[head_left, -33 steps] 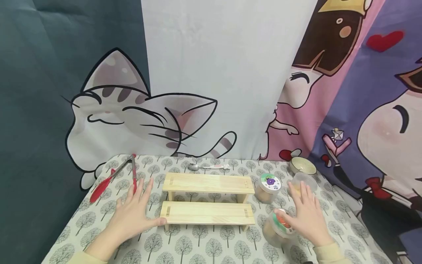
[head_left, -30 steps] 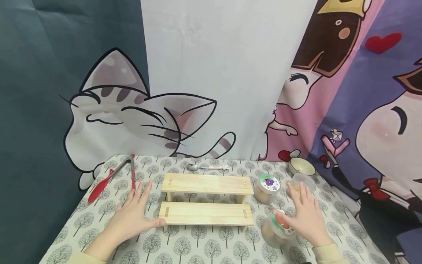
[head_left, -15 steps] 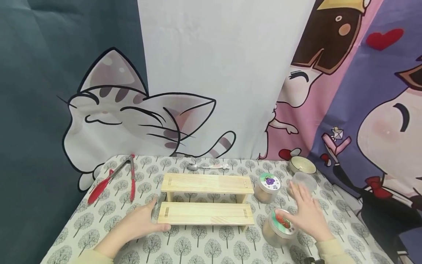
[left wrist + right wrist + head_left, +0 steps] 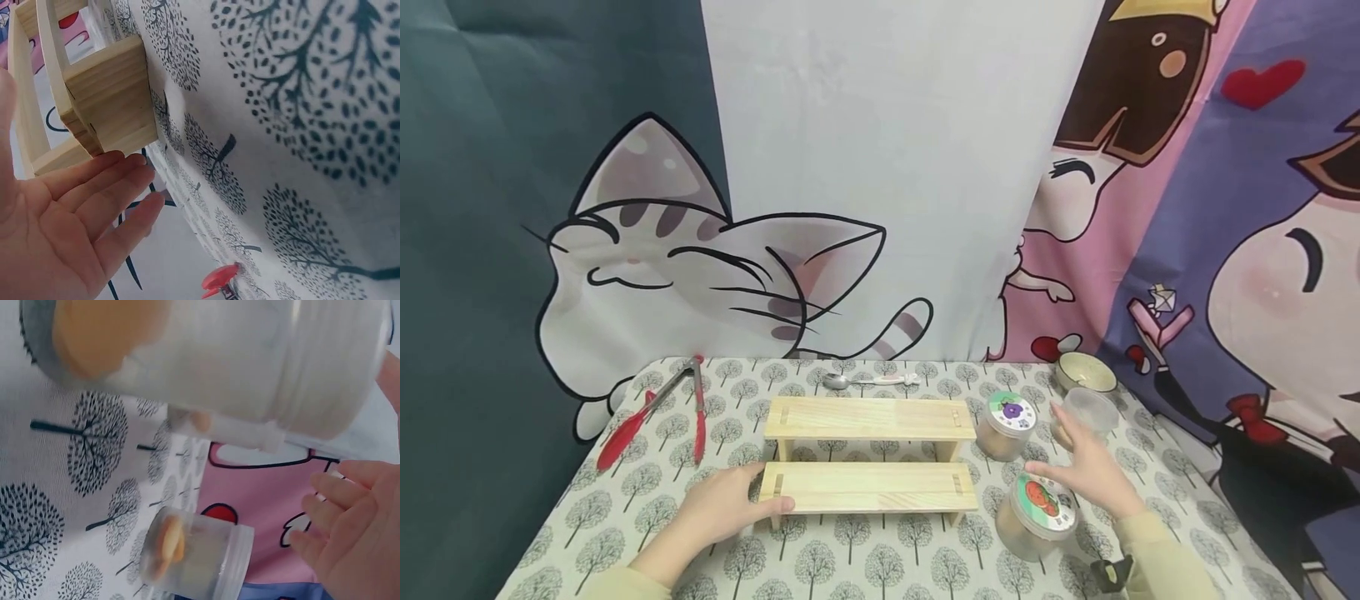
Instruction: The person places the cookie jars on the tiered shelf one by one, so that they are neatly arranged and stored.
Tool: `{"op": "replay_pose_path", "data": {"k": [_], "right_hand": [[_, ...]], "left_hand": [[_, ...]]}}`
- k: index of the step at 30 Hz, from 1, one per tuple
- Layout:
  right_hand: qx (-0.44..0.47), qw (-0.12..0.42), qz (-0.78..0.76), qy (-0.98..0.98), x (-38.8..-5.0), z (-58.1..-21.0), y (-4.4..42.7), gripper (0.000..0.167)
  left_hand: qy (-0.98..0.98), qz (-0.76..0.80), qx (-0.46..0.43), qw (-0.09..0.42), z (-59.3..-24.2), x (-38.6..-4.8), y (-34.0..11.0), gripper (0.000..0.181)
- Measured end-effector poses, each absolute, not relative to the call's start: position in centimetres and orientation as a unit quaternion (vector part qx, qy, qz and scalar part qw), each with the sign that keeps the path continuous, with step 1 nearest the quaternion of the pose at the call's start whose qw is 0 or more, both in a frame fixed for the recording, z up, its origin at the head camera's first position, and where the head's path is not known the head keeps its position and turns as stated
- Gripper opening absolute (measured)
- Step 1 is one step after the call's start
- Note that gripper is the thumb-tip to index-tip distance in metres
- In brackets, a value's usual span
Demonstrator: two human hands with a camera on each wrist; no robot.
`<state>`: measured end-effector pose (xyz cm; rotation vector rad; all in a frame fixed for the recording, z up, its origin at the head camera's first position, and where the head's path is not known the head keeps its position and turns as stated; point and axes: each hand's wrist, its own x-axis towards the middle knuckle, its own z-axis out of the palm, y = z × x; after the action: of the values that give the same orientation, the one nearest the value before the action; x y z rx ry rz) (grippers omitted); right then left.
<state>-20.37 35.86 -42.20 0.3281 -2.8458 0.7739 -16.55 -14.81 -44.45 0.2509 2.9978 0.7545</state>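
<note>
- Wooden two-tier stand (image 4: 870,486), at centre of the lower half of the head view, upright on the tree-print tablecloth (image 4: 816,571).
- Left hand (image 4: 718,504), lower left of centre: at the stand's left end, thumb at the front edge of the lower tier, fingers extended rather than wrapped round the wood; in the left-wrist view a fingertip appears to meet a corner.
- Right hand (image 4: 1093,467), lower right: fingers and thumb spread, nothing held; it lies behind the red-pictured jar (image 4: 1036,521). Contact with that lid cannot be told.
- Handling (judged): a steady hold would set thumb and fingers on opposite long edges of the tier, keeping it level; pressing evenly should limit twisting. A rightward push risks the purple-pictured jar (image 4: 1006,427), just beside the right end.
- Orientation: long axis runs left to right, nearly level across the frame; the lower tier faces the bottom edge, the higher tier stands behind it, towards the upper edge.
</note>
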Motion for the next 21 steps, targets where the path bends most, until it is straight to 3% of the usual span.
{"op": "replay_pose_path", "data": {"k": [13, 21], "right_hand": [[0.094, 0.064, 0.265, -0.958, -23.6, -42.7, 36.2, 0.103], [0.098, 0.053, 0.286, -0.952, -24.9, -43.4, 36.8, 0.097]], "left_hand": [[0.967, 0.251, 0.044, 0.014, -44.2, -17.6, -14.9, 0.058], [0.964, 0.260, 0.052, 0.022, -44.7, -17.8, -14.6, 0.055]]}}
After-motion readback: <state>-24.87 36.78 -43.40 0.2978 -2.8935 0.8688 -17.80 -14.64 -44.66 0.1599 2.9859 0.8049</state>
